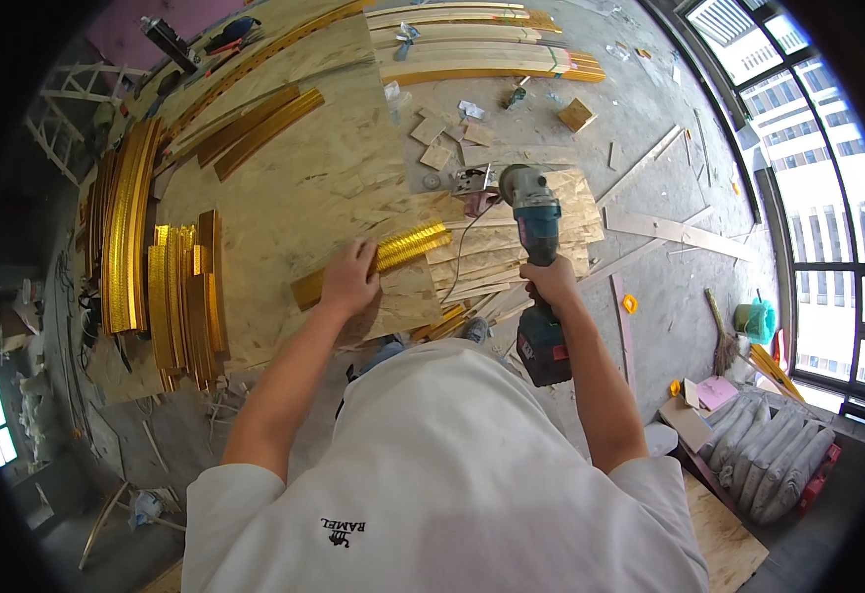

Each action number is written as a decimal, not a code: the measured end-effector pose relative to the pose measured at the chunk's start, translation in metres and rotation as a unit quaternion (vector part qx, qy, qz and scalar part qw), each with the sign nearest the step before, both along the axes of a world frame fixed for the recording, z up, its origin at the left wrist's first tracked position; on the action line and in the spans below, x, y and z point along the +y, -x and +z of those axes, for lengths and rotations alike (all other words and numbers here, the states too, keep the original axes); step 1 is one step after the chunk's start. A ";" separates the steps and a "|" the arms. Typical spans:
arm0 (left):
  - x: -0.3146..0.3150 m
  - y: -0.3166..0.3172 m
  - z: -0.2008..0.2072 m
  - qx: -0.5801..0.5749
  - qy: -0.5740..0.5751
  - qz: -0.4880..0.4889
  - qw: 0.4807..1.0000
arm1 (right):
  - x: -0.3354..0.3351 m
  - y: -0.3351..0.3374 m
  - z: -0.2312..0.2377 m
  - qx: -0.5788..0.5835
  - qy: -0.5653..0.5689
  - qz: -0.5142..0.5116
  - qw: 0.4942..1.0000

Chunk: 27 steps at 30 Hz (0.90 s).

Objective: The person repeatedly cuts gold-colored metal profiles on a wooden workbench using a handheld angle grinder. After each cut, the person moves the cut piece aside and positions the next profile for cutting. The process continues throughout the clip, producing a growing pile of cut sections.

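Observation:
My left hand (351, 279) is closed over a short piece of gold moulding (415, 244), which lies slanted on the plywood worktop (294, 198) near its front right edge. The moulding's patterned end points right, toward the worktop's edge. In my right hand (553, 284) is a cordless angle grinder (538, 222), teal and grey, with a black battery at its lower end. Its head is raised beyond the worktop's right edge, apart from the moulding. Whether the disc is turning I cannot tell.
Stacks of gold moulding (128, 237) lie at the worktop's left, with brown strips (269, 133) farther back. Long bundled strips (492, 69) rest on the floor at the far side. Wood offcuts (435, 156) and boards litter the right. Grey sacks (774, 460) stand near the window.

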State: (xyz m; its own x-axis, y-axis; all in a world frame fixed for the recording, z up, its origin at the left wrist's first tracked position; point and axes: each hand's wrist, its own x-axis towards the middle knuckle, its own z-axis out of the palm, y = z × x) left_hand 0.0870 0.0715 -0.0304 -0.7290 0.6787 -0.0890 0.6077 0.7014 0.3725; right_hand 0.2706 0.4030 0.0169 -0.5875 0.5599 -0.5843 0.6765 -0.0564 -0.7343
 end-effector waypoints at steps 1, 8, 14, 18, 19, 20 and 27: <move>0.000 0.003 0.003 0.002 0.002 0.020 1.000 | 0.005 -0.008 0.000 -0.006 -0.005 -0.009 1.000; 0.026 0.028 0.031 -0.013 0.092 0.174 0.980 | 0.014 -0.050 -0.002 -0.021 0.005 -0.027 0.999; 0.003 0.036 0.019 0.112 0.187 -0.114 0.969 | 0.007 -0.056 -0.001 -0.028 -0.012 0.004 1.000; 0.023 0.034 0.008 0.047 0.071 -0.065 0.994 | 0.001 -0.052 0.004 -0.025 0.000 0.018 1.000; 0.034 0.026 0.004 0.045 0.052 -0.049 0.996 | 0.002 -0.052 -0.005 -0.017 0.002 0.031 0.999; 0.044 0.019 0.003 0.043 0.032 -0.032 0.998 | 0.001 -0.050 -0.001 -0.021 0.012 0.035 0.999; 0.053 -0.003 -0.022 0.065 -0.078 -0.036 0.994 | -0.009 -0.043 0.012 -0.053 0.035 0.075 0.995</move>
State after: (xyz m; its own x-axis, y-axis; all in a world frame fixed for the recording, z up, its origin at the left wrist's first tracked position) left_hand 0.0897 0.1248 -0.0526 -0.6770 0.7272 0.1130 0.7039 0.5951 0.3877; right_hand 0.3139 0.3943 0.0285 -0.5945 0.4264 -0.6817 0.7541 0.0015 -0.6567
